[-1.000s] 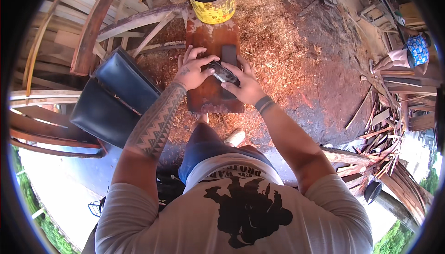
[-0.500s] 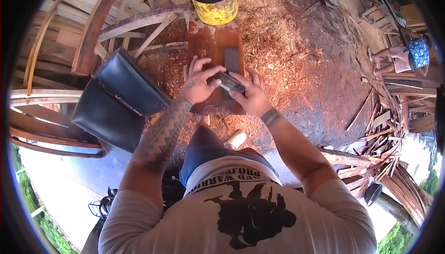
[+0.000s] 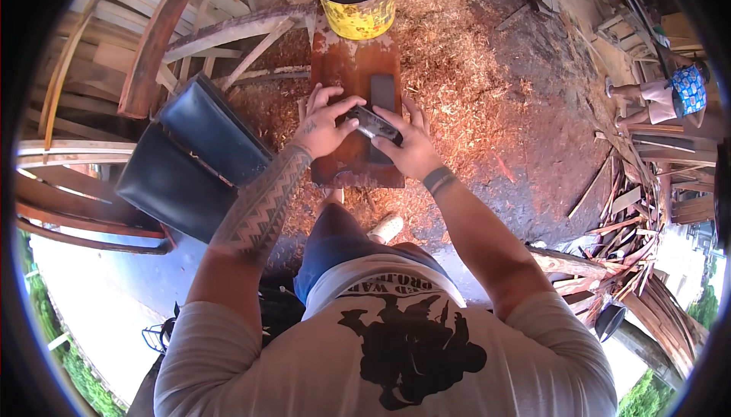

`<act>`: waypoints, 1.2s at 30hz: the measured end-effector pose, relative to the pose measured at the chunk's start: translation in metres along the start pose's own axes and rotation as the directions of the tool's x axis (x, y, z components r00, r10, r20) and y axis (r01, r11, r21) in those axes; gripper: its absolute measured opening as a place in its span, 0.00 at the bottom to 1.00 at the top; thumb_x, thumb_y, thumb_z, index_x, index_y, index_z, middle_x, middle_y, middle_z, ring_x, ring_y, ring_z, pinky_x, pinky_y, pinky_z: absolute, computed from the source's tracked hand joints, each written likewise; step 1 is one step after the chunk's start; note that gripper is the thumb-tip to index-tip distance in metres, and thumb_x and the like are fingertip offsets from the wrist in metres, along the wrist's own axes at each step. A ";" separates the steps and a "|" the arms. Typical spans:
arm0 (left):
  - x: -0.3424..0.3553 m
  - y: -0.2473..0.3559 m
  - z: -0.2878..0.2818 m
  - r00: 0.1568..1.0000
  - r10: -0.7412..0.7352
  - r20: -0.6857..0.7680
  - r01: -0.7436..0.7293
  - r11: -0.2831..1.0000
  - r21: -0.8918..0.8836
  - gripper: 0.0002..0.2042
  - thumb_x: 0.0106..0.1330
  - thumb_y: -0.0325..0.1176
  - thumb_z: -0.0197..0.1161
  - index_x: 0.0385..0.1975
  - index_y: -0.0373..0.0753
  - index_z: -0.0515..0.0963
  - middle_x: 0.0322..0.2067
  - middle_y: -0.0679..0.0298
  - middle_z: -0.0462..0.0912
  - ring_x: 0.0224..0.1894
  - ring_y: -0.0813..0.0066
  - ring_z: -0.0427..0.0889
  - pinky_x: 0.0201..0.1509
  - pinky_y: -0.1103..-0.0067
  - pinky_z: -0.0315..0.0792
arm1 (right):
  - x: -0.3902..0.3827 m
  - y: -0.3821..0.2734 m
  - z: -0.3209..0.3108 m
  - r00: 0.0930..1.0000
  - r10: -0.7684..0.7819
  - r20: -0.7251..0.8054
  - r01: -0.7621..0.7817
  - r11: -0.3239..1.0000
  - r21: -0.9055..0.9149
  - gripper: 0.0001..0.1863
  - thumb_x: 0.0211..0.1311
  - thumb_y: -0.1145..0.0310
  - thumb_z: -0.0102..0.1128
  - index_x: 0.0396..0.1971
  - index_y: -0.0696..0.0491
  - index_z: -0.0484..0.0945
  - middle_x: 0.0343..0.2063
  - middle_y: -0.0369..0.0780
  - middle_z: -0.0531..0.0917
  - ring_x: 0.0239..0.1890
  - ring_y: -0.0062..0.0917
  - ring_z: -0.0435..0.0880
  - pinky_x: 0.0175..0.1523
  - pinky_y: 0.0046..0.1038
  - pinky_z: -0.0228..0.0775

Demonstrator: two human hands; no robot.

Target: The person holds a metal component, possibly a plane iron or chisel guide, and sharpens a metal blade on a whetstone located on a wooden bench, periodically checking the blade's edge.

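My left hand [image 3: 326,124] pinches one end of a dark, flat rectangular metal piece [image 3: 375,125] between thumb and fingers. At the other end, my right hand [image 3: 413,144] grips it with the thumb along the near edge and the fingers behind. The piece slants down to the right, above or against a dark grey bar like a sharpening stone [image 3: 383,91]; whether they touch I cannot tell. That bar lies lengthwise on a reddish-brown wooden board [image 3: 343,71], and its middle is partly hidden by the metal piece.
A worn yellow bucket [image 3: 358,20] with dark liquid stands at the board's far end. Left are black padded panels [image 3: 179,181] and stacked timber [image 3: 164,36]. Wood shavings [image 3: 457,74] cover the ground. Scrap wood [image 3: 632,227] and another person [image 3: 662,93] are at the right.
The metal piece has turned a little, and its right end sits slightly farther right. Both hands remain on it and have shifted only slightly.
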State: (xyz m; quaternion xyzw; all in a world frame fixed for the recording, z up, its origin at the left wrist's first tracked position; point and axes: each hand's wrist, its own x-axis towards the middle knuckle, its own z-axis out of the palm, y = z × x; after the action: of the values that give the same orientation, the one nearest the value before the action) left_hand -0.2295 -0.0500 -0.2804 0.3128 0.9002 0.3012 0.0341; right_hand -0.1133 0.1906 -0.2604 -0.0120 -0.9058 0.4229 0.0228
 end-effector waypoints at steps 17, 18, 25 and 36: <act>0.007 0.023 -0.003 0.999 0.031 0.014 -0.032 0.998 0.053 0.22 0.69 0.46 0.77 0.63 0.70 0.85 0.71 0.62 0.70 0.84 0.43 0.55 0.83 0.36 0.44 | -0.007 0.012 -0.005 0.999 -0.044 -0.019 0.045 0.999 0.025 0.36 0.65 0.56 0.79 0.73 0.28 0.79 0.80 0.57 0.60 0.83 0.62 0.52 0.86 0.59 0.48; 0.014 0.020 -0.004 0.999 0.029 -0.014 -0.028 0.997 0.068 0.22 0.70 0.45 0.77 0.63 0.70 0.85 0.71 0.62 0.71 0.83 0.43 0.56 0.83 0.37 0.46 | 0.002 0.010 -0.002 0.999 -0.037 -0.035 0.040 0.997 0.069 0.36 0.65 0.56 0.78 0.73 0.28 0.79 0.80 0.57 0.59 0.83 0.63 0.51 0.86 0.59 0.47; -0.013 0.030 0.003 1.000 0.015 0.024 -0.015 1.000 0.008 0.23 0.68 0.48 0.78 0.63 0.73 0.85 0.72 0.63 0.70 0.85 0.41 0.52 0.84 0.32 0.40 | -0.026 0.013 -0.008 0.998 -0.047 0.029 0.047 0.998 -0.033 0.36 0.65 0.57 0.78 0.74 0.29 0.79 0.82 0.55 0.58 0.83 0.64 0.51 0.86 0.60 0.48; 0.003 0.026 -0.005 0.997 0.015 0.073 -0.016 1.000 0.023 0.22 0.70 0.44 0.77 0.64 0.67 0.84 0.72 0.63 0.71 0.83 0.43 0.57 0.84 0.36 0.45 | -0.007 0.012 -0.007 0.998 -0.064 -0.015 0.063 0.997 -0.033 0.36 0.63 0.54 0.78 0.73 0.30 0.80 0.81 0.53 0.62 0.82 0.66 0.54 0.85 0.58 0.52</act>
State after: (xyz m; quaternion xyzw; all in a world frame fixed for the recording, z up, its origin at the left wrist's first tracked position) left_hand -0.2192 -0.0343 -0.2611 0.3308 0.8994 0.2794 0.0606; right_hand -0.1062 0.2032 -0.2658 0.0130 -0.9122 0.4071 0.0435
